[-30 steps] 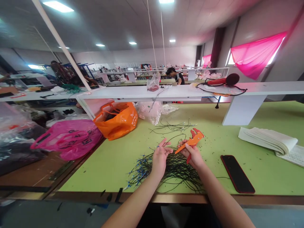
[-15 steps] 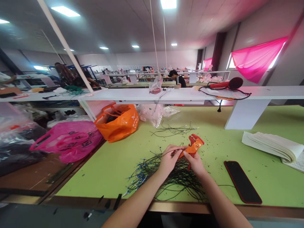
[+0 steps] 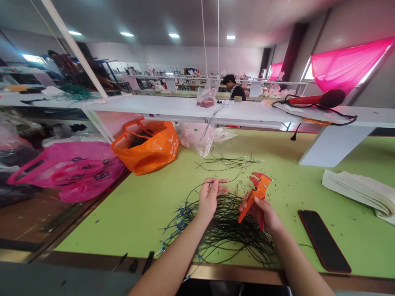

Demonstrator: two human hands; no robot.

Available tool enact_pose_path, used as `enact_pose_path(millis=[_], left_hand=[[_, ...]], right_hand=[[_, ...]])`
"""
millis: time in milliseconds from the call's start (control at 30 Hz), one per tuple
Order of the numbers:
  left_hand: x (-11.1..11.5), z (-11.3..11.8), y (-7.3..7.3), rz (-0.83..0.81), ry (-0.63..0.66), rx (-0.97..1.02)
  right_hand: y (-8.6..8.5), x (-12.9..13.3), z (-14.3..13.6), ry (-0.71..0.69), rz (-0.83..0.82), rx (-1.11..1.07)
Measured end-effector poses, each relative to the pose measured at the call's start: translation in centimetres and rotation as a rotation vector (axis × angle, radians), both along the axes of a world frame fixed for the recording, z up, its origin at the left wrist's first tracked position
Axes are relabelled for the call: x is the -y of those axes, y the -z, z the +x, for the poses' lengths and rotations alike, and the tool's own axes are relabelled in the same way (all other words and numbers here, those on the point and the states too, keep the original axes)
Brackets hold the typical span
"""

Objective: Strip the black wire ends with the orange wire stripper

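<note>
Between the thumb and fingers of my left hand is a thin black wire, its free end pointing right. My right hand grips an orange wire stripper by its handles, with the jaws tilted up and apart from the wire. Under both hands lies a large heap of black wires, many with blue-tipped ends at the left. A smaller group of black wires is spread farther back on the green table.
A black phone-like slab and folded paper lie at the right. Orange bag and pink bag stand left. A white shelf spans the back, bearing a red heat-gun-like tool. A person sits beyond.
My hands have moved apart, the left to the left with the wire, the right to the right with the wire stripper. The view has shifted slightly.
</note>
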State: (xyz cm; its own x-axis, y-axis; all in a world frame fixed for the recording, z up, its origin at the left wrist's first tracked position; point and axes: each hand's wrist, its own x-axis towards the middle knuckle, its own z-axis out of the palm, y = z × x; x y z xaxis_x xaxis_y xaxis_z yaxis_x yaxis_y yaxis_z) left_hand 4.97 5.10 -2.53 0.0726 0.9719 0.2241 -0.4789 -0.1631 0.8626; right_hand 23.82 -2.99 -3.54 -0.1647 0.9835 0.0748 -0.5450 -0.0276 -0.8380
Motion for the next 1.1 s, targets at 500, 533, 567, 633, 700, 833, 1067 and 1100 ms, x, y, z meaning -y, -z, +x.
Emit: enact_pose_path(millis=[500, 533, 567, 633, 700, 833, 1067, 1100], left_hand=[[1.9, -1.3, -1.4, -0.102, -0.043, 0.167], [2.0, -1.2, -1.5, -0.109, -0.033, 0.175], [2.1, -1.2, -1.5, -0.118, -0.021, 0.179], [2.2, -1.0, -1.5, -0.131, 0.005, 0.176], [2.4, -1.0, -1.4, -0.138, 0.035, 0.166], [2.7, -0.7, -1.1, -0.194, 0.115, 0.159], [3.2, 0.4, -0.2, -0.438, 0.356, 0.191], [3.2, 0.5, 0.0, -0.474, 0.37, 0.199]], right_hand=[[-0.2, 0.3, -0.7, -0.105, -0.052, 0.1], [-0.2, 0.2, -0.9, -0.029, -0.052, 0.107], [-0.2, 0.1, -1.0, 0.05, -0.052, 0.11], [-0.2, 0.0, -1.3, 0.175, -0.054, 0.106], [-0.1, 0.0, -1.4, 0.236, -0.038, 0.096], [-0.3, 0.2, -1.4, 0.259, 0.014, 0.094], [-1.2, 0.3, -1.7, 0.291, 0.114, 0.158], [-1.3, 0.3, -1.7, 0.293, 0.126, 0.175]])
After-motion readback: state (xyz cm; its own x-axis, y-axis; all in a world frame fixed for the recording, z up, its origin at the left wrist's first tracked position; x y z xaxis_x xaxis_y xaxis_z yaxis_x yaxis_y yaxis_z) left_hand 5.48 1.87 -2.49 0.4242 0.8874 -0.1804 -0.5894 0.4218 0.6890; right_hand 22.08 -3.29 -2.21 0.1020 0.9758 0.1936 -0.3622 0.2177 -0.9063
